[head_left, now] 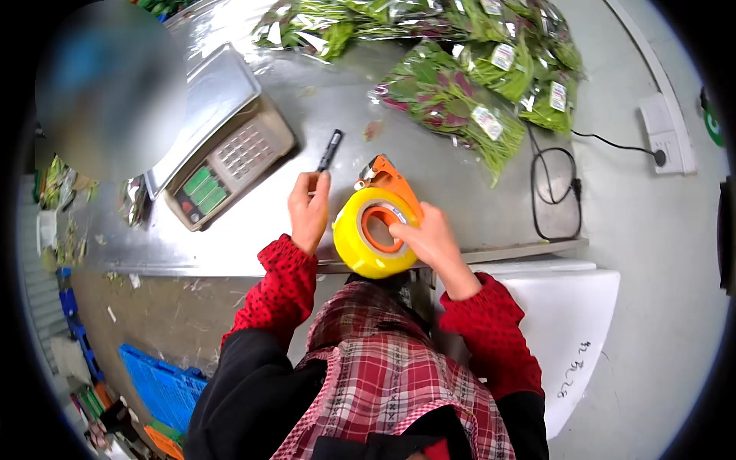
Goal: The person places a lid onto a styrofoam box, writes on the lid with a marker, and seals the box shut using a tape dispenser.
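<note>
A black marker pen (330, 149) points away over the metal table from the fingertips of my left hand (308, 208). That hand is closed, with thumb and fingers pinched at the pen's near end. My right hand (431, 238) grips an orange tape dispenser (392, 182) loaded with a wide roll of yellow tape (354, 244). Its thumb reaches into the roll's centre; the other fingers are partly hidden behind the dispenser. The roll is over the table's front edge, close to my body.
A scale (230, 157) with a keypad stands at the left of the metal table (307, 107). Bagged leafy greens (452, 100) are piled at the back right. A black cable (534, 199) hangs near the right edge. A white lid-like panel (567, 314) and a blue crate (162, 381) are below.
</note>
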Motion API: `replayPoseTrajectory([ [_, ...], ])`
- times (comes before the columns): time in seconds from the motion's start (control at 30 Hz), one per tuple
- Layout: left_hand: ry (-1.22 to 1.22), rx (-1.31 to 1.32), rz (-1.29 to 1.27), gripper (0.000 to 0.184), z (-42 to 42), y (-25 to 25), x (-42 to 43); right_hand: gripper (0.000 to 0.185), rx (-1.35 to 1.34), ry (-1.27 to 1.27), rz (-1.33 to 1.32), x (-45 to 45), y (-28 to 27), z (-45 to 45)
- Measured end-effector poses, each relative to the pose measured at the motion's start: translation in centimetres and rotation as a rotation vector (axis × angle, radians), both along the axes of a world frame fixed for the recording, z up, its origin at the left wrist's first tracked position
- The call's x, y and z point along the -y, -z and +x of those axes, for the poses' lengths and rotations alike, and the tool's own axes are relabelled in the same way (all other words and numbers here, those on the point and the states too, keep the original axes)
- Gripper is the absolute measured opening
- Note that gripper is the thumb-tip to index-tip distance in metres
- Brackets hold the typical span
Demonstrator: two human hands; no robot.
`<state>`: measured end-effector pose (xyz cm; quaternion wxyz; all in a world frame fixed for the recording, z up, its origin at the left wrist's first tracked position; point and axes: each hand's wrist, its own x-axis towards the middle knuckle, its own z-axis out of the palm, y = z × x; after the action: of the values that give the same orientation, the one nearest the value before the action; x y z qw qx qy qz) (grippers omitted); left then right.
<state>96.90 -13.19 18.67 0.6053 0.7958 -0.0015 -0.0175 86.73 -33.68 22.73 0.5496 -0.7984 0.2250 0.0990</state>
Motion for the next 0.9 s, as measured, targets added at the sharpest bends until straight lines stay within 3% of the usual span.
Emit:
replayPoseTrajectory([
  [0.03, 0.055, -0.073, -0.160, 0.025, -0.5, 0.8, 0.6, 0.045, -0.011, 0.030, -0.026, 0.7, -2.4, -1.1],
  [0.07, 0.128, -0.161, -0.243, 0.025, -1.2, 0.2, 1.8, 0.044, 0.094, 0.123, 0.129, 1.7, -5.0, -2.8],
  [0.2, 0.625, -0.255, -0.149, 0.024, -4.9, -2.1, 8.6, 0.050, 0.260, 0.427, 0.365, 8.2, -14.6, -11.7],
  [0.3, 0.927, -0.116, -0.072, 0.025, -7.0, -5.6, 14.6, 0.048, 0.267, 0.688, -0.063, 13.3, -17.2, -19.4],
  [0.37, 1.107, 0.061, 0.055, 0.036, -8.5, -6.2, 19.0, 0.046, 0.312, 0.870, -0.189, 16.0, -16.4, -23.9],
  [0.43, 1.135, 0.299, 0.015, 0.058, -11.1, -6.0, 23.2, 0.046, 0.325, 0.979, -0.147, 18.6, -13.8, -28.9],
  [0.53, 1.431, 0.239, 0.183, 0.076, -13.7, -7.3, 26.7, 0.046, 0.268, 1.005, -0.064, 20.3, -10.4, -34.3],
  [0.57, 1.435, 0.228, 0.176, 0.076, -14.0, -6.9, 27.4, 0.047, 0.272, 1.022, -0.061, 20.3, -9.3, -34.5],
  [0.63, 1.694, 0.161, 0.259, 0.082, -14.4, -5.6, 28.0, 0.048, 0.263, 1.018, -0.008, 20.7, -8.4, -34.5],
  [0.83, 1.622, 0.034, 0.138, 0.082, -15.0, -3.2, 25.9, 0.030, 0.207, 0.988, -0.009, 21.1, -8.4, -31.8],
  [0.9, 1.551, 0.098, 0.145, 0.087, -15.3, -3.0, 25.1, 0.028, 0.205, 1.041, 0.029, 20.7, -7.8, -31.8],
])
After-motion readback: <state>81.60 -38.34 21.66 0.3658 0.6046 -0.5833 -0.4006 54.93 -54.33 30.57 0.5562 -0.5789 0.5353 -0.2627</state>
